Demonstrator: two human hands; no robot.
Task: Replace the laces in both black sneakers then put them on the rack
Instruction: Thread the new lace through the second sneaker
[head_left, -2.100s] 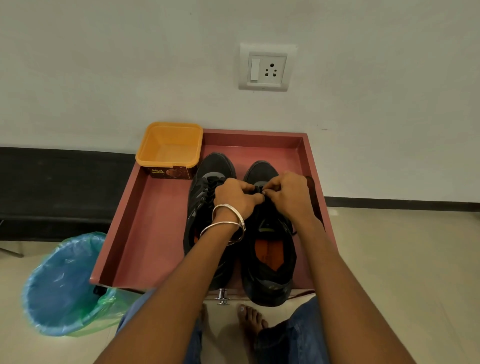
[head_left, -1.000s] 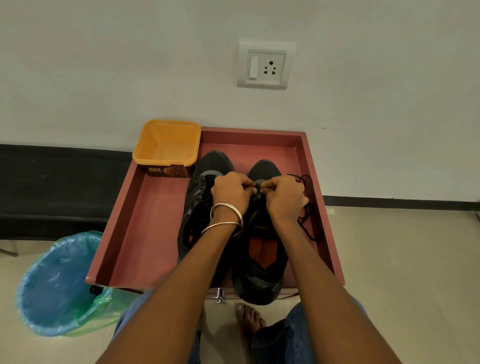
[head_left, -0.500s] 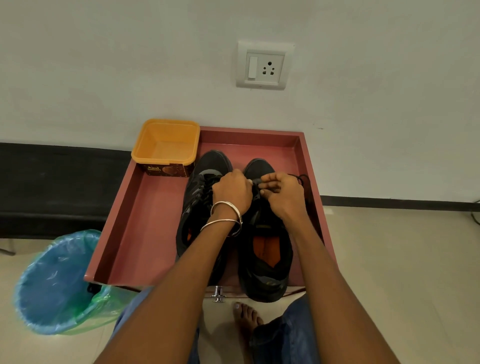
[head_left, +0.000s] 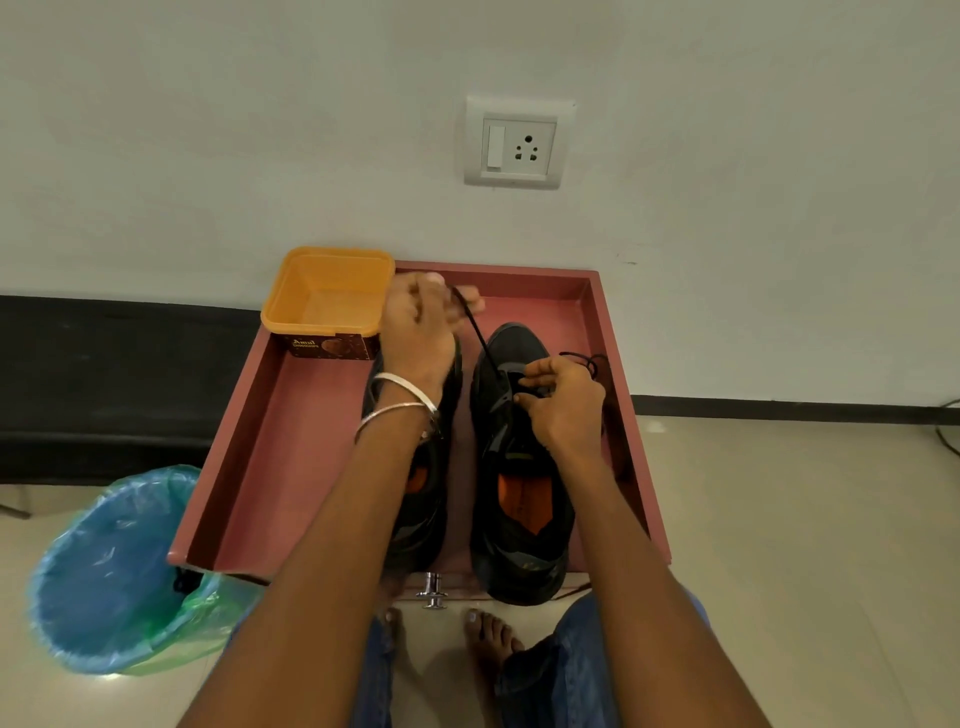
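My left hand (head_left: 420, 332) pinches a black lace (head_left: 475, 327) pulled taut from the right sneaker (head_left: 514, 467) in the pink tray (head_left: 270, 441) — my right hand (head_left: 563, 402) pinches its eyelets.

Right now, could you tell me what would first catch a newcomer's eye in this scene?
Probably the left hand, raised near the orange tub, pulling a black lace taut from the right sneaker. The right hand steadies that sneaker's eyelets in the pink tray. A blue-lined bin stands on the floor at the left.
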